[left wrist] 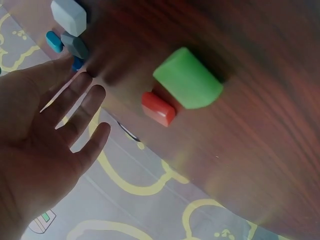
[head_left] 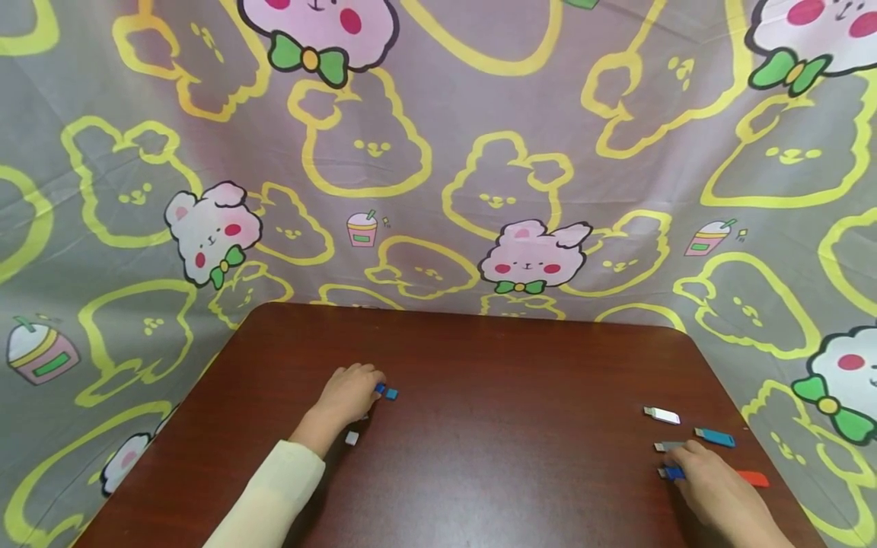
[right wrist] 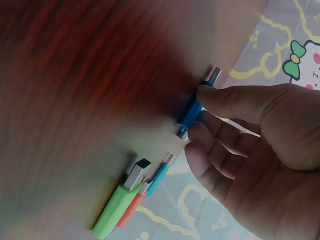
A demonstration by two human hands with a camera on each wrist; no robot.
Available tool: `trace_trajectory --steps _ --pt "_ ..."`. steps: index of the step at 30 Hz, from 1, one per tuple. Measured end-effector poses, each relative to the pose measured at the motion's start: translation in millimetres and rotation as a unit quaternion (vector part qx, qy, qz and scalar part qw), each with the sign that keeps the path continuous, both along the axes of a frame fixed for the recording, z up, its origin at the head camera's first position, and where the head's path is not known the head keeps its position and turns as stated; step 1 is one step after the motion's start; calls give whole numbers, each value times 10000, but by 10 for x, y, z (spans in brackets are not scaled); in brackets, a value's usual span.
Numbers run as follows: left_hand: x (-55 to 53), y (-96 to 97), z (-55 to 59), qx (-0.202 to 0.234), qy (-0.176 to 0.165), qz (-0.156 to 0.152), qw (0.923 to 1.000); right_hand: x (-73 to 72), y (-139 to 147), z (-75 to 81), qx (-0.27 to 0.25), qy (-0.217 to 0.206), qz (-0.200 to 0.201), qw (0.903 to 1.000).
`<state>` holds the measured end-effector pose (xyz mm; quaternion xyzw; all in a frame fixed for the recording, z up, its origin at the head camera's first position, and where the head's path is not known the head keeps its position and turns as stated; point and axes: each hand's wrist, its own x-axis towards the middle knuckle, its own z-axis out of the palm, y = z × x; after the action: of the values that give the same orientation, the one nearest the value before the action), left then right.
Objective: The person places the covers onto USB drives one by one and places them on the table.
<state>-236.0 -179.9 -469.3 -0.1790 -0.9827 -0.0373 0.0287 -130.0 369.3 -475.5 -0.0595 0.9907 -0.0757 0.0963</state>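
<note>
My left hand (head_left: 348,393) reaches over small caps on the table's left half. Its thumb and index finger pinch a dark blue cap (left wrist: 77,63), while the other fingers spread apart. Close by are a light blue cap (head_left: 391,393), a grey cap (left wrist: 75,45) and a white cap (head_left: 352,438). A red cap (left wrist: 158,108) and a green cap (left wrist: 188,77) sit nearer the wrist. On the right, my right hand (head_left: 719,487) pinches a dark blue USB flash drive (right wrist: 191,111) between thumb and fingers, its metal plug sticking out past the thumb.
Around the right hand lie a white flash drive (head_left: 663,415), a light blue one (head_left: 715,438), a grey one (head_left: 671,447), an orange-red one (head_left: 755,478) and a green one (right wrist: 115,212). A patterned cloth (head_left: 425,213) hangs around the brown table (head_left: 493,426).
</note>
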Motion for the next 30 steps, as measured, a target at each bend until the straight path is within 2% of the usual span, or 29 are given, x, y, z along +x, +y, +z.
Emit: trace_trajectory --steps 9,16,22,25,30 --pt "-39 -14 -29 -28 227 -30 9997 7 -5 -15 208 207 195 9994" --pt "-55 -20 -29 -71 289 42 9995 34 -27 -9 155 158 81 9997" --pt "-43 -7 31 -35 404 17 9992 45 -70 28 135 139 -7 9998" --pt "-24 9 56 102 314 14 9995 50 -101 58 45 67 -100 9999" --pt "26 42 72 712 -13 84 9974 49 -201 81 -197 -93 -260 9994"
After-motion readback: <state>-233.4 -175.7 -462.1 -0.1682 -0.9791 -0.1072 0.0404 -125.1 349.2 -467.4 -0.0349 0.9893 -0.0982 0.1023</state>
